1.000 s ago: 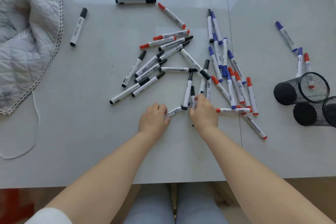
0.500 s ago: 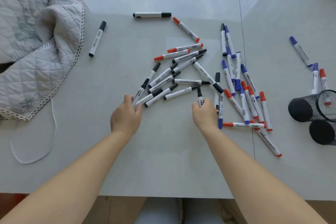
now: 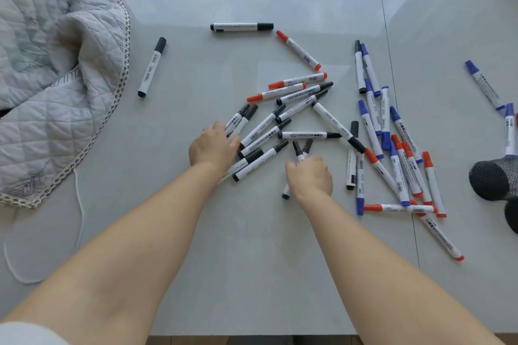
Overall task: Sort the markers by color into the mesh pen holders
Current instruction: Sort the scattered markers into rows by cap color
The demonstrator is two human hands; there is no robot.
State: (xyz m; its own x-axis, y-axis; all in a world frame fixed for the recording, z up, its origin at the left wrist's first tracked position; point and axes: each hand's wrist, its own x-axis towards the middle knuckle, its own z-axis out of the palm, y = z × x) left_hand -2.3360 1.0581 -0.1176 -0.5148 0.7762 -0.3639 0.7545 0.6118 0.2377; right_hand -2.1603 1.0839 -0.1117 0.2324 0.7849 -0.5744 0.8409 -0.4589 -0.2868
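Now | right hand (image 3: 309, 176) fingers curled round two black-capped white markers (image 3: 301, 152), mid-tabletop | left hand (image 3: 214, 148) fingers loosely spread, touching black-capped pile (image 3: 263, 134) | black mesh holder (image 3: 494, 179) right edge | tip: gather blacks only, skip red-capped markers (image 3: 277, 91).

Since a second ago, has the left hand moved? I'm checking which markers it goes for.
Yes. The left hand has moved left and farther from the table's near edge, away from the right hand, and now rests on the black markers.
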